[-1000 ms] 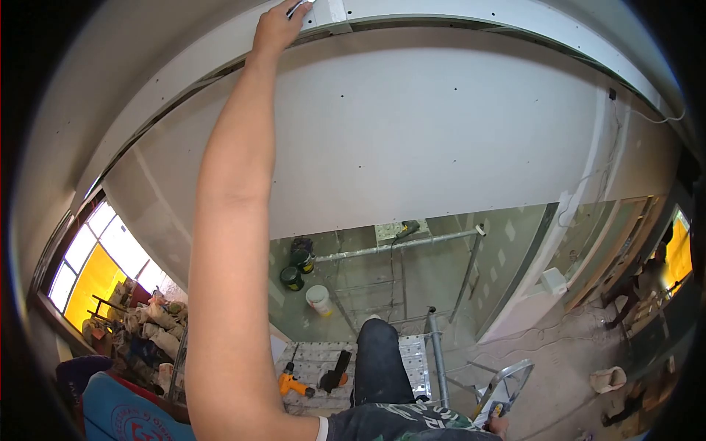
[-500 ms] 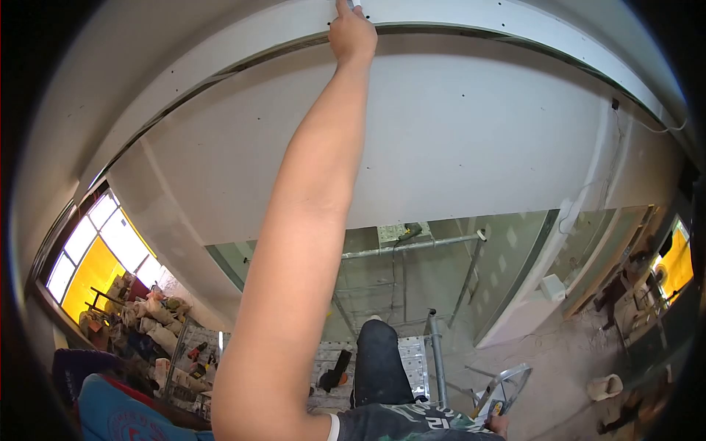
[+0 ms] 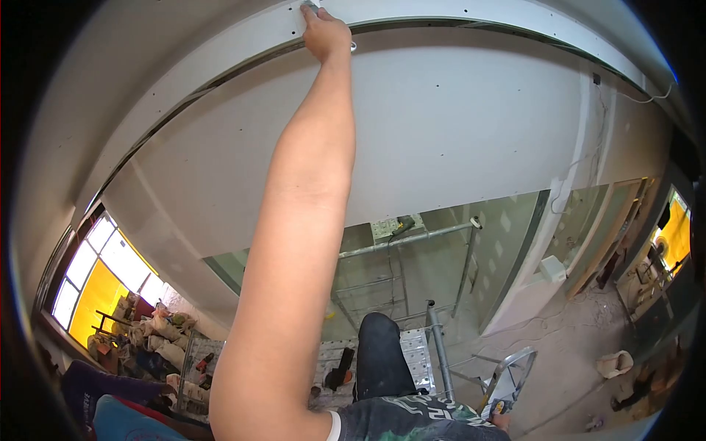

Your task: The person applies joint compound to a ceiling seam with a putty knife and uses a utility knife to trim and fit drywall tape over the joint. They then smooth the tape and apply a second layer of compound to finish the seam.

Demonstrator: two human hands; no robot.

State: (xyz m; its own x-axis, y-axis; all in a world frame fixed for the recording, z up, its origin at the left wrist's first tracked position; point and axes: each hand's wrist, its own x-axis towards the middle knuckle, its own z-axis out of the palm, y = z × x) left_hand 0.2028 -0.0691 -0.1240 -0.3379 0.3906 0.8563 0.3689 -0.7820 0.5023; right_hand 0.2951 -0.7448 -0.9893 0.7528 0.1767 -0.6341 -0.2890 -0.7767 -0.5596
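My left hand [image 3: 327, 35], at the end of my raised arm, is closed around a small grey flat tool [image 3: 310, 6] that looks like a putty knife. Its tip is against the white plasterboard strip [image 3: 401, 10] dotted with screw heads. A ringed end shows beside my wrist. At the lower right, my right hand [image 3: 502, 421] is partly hidden by my shirt. Its fingers are closed by a tool with a yellow and dark handle [image 3: 500, 406], whose exact kind I cannot make out.
Below me is a perforated metal scaffold platform [image 3: 419, 353] with a dark tool [image 3: 339, 370] on it. A scaffold rail [image 3: 412, 242] crosses ahead. A stepladder [image 3: 517, 364] stands at right. Another person in a blue top [image 3: 121, 420] is at lower left, near piled sacks [image 3: 158, 334].
My left hand has shifted left along the strip with its tool. The view has turned slightly to the right. My right hand stays low with its tool.
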